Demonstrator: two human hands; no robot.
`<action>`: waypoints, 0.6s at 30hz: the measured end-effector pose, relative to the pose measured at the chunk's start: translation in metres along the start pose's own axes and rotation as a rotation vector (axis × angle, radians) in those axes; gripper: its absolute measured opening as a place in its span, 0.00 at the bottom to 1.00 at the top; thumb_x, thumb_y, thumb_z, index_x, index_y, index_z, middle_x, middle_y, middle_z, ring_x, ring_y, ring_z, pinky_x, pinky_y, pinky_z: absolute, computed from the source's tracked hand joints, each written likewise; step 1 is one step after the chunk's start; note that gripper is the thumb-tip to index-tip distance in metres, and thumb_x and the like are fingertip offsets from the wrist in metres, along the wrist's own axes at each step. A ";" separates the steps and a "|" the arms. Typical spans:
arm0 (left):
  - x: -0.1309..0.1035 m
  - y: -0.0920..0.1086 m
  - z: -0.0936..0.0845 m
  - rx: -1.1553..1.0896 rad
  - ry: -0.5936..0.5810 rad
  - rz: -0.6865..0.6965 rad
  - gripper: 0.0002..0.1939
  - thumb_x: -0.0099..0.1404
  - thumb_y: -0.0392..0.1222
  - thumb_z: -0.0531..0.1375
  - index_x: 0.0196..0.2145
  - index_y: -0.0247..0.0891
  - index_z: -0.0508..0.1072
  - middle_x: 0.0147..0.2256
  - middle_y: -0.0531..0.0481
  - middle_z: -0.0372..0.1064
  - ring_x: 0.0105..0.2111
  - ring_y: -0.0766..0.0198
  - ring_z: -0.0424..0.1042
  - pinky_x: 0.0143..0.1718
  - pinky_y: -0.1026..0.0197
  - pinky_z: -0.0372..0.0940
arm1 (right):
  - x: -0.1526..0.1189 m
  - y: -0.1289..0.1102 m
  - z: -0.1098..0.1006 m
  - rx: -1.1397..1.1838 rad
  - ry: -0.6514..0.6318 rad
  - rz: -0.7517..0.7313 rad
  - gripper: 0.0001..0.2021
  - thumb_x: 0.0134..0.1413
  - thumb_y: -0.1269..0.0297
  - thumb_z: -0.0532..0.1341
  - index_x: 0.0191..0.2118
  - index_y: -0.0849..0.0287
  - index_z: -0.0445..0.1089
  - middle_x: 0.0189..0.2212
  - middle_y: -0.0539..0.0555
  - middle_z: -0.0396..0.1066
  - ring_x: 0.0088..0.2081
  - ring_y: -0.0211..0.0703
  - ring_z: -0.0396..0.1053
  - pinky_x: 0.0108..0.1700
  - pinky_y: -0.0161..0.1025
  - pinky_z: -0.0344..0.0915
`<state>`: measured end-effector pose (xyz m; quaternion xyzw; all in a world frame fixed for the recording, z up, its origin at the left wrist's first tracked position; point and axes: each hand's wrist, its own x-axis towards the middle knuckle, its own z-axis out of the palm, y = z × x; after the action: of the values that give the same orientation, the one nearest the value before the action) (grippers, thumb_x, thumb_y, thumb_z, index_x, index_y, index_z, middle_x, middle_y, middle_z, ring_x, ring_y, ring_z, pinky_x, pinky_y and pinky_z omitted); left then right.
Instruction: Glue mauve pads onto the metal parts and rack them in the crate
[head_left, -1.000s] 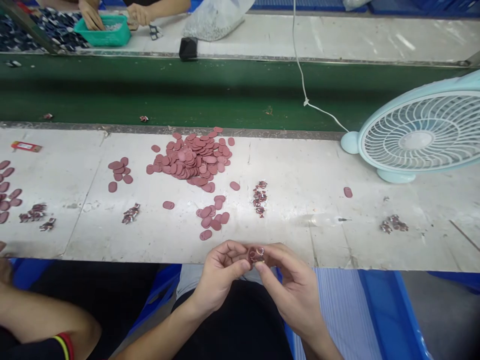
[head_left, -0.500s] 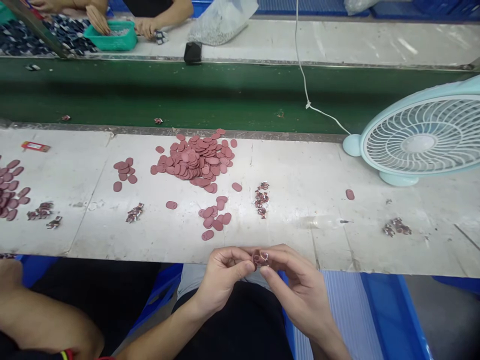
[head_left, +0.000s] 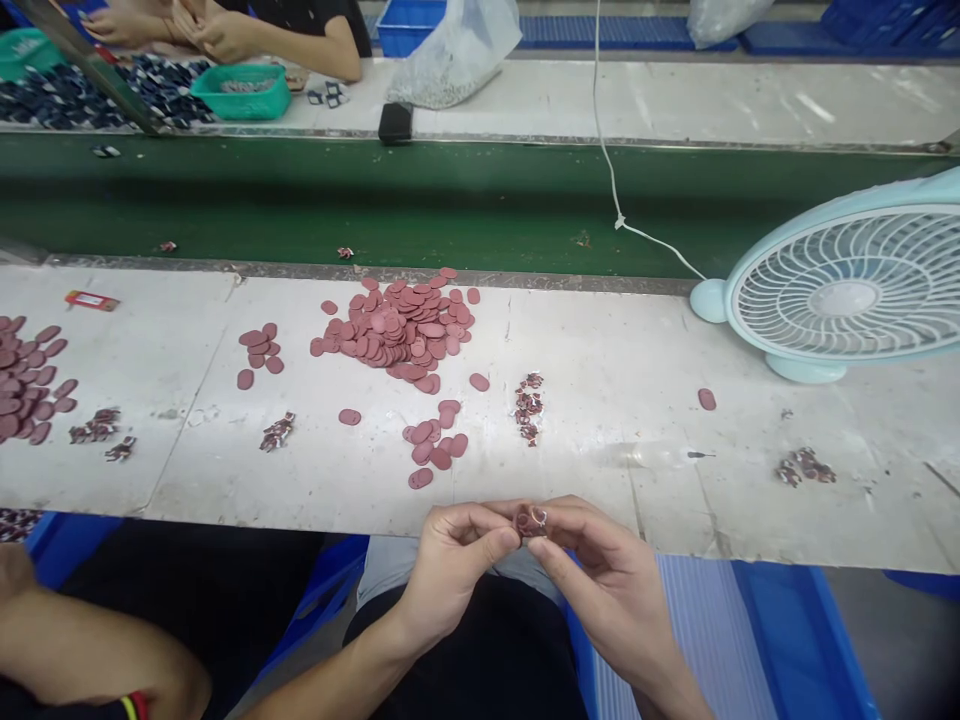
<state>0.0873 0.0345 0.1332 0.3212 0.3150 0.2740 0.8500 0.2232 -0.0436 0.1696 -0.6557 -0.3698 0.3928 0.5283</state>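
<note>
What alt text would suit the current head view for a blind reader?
A person's left hand and right hand hold a small brown piece at the near edge of a white table. Beyond lies a heap of reddish oval discs; a pale blue fan is at right.

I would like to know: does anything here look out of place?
Yes, slightly: two small brown pieces lie on the green strip, away from the clusters on the table, and one reddish disc sits alone near the fan.

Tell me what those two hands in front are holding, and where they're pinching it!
A small reddish-brown piece: the left hand pinches its left side, the right hand its right side.
</note>
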 end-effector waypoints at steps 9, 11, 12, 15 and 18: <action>0.003 -0.005 0.002 0.007 0.012 0.028 0.03 0.61 0.35 0.67 0.29 0.39 0.81 0.41 0.47 0.81 0.47 0.53 0.76 0.54 0.50 0.66 | 0.000 0.010 0.006 -0.005 0.099 -0.047 0.10 0.51 0.58 0.65 0.41 0.39 0.75 0.35 0.48 0.76 0.36 0.49 0.75 0.36 0.50 0.75; 0.005 -0.007 0.002 0.006 0.018 0.030 0.03 0.60 0.36 0.67 0.29 0.39 0.81 0.41 0.46 0.80 0.48 0.53 0.76 0.54 0.51 0.67 | 0.001 0.012 0.007 -0.003 0.126 -0.062 0.10 0.50 0.58 0.65 0.41 0.38 0.75 0.34 0.49 0.76 0.36 0.49 0.76 0.35 0.50 0.75; 0.006 -0.008 0.003 0.003 0.026 0.034 0.03 0.60 0.36 0.67 0.28 0.39 0.81 0.42 0.46 0.80 0.48 0.53 0.76 0.53 0.51 0.67 | 0.002 0.013 0.007 0.001 0.135 -0.069 0.10 0.50 0.58 0.65 0.41 0.38 0.75 0.34 0.49 0.76 0.36 0.49 0.76 0.35 0.50 0.76; 0.010 -0.013 0.006 0.006 0.062 0.057 0.03 0.59 0.38 0.68 0.27 0.39 0.80 0.41 0.46 0.80 0.46 0.53 0.76 0.52 0.51 0.68 | 0.008 0.018 0.009 0.022 0.160 -0.089 0.10 0.50 0.55 0.65 0.40 0.37 0.75 0.34 0.49 0.76 0.36 0.51 0.77 0.35 0.51 0.77; 0.016 -0.016 0.006 0.065 0.059 0.066 0.04 0.59 0.41 0.68 0.30 0.39 0.81 0.45 0.42 0.79 0.49 0.51 0.75 0.53 0.50 0.68 | 0.013 0.027 0.010 -0.026 0.121 -0.223 0.14 0.53 0.54 0.63 0.46 0.33 0.71 0.37 0.49 0.78 0.36 0.53 0.78 0.35 0.51 0.79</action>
<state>0.1061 0.0326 0.1189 0.3507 0.3379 0.3009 0.8199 0.2211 -0.0326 0.1400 -0.6400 -0.4127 0.2864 0.5814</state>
